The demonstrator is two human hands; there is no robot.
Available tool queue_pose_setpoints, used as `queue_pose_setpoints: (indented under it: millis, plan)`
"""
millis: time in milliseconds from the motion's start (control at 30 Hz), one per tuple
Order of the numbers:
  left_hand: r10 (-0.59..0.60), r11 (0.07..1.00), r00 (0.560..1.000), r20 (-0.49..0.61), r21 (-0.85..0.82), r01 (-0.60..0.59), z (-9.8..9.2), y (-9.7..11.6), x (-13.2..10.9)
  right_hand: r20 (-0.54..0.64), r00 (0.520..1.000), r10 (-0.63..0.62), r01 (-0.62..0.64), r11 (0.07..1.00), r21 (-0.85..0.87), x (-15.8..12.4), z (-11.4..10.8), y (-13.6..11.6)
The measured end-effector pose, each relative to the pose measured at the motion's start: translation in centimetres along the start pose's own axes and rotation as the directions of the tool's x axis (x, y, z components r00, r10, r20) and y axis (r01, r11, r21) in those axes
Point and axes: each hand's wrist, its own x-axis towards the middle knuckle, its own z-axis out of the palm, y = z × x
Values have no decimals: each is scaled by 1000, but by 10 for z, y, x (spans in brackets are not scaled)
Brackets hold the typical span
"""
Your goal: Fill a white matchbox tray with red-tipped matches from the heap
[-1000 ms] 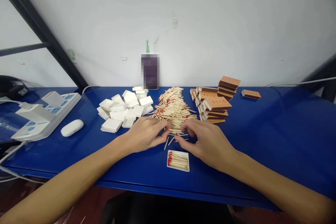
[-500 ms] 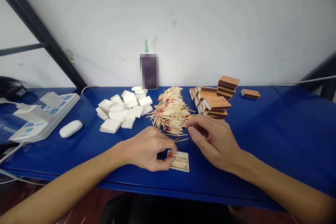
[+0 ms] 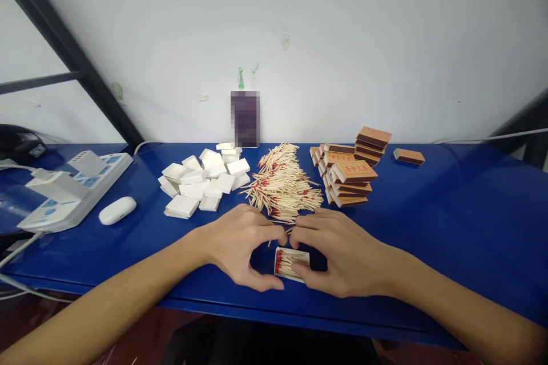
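Matchbox inner tray [image 3: 302,252] is set on the blue tabletop [image 3: 411,228], between both hands, near side of the loose match pile [image 3: 285,182]. Matches [image 3: 283,263] are laid inside, red heads left. Left hand [image 3: 244,245]: thumb and forefinger spread, nothing gripped. Right hand [image 3: 346,251]: thumb over the sticks, parted from forefinger; pressure can't be told. Sticks are best nudged flat lightly, heads kept aligned, thin walls unsqueezed.
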Motion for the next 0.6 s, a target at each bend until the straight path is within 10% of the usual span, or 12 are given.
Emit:
queue_pose_setpoints:
  millis: [167,333,600]
  plan:
    - [3,999,999,36,44,-5,3,3,-1,64,998,1,0,1000,-16,-1,1,-3]
    - [8,999,1000,21,38,-8,4,2,-1,-118,993,17,-23,998,-50,21,-37,-3]
    - [48,999,999,15,26,-48,9,0,-1,186,874,449,-347,845,-407,148,-104,96]
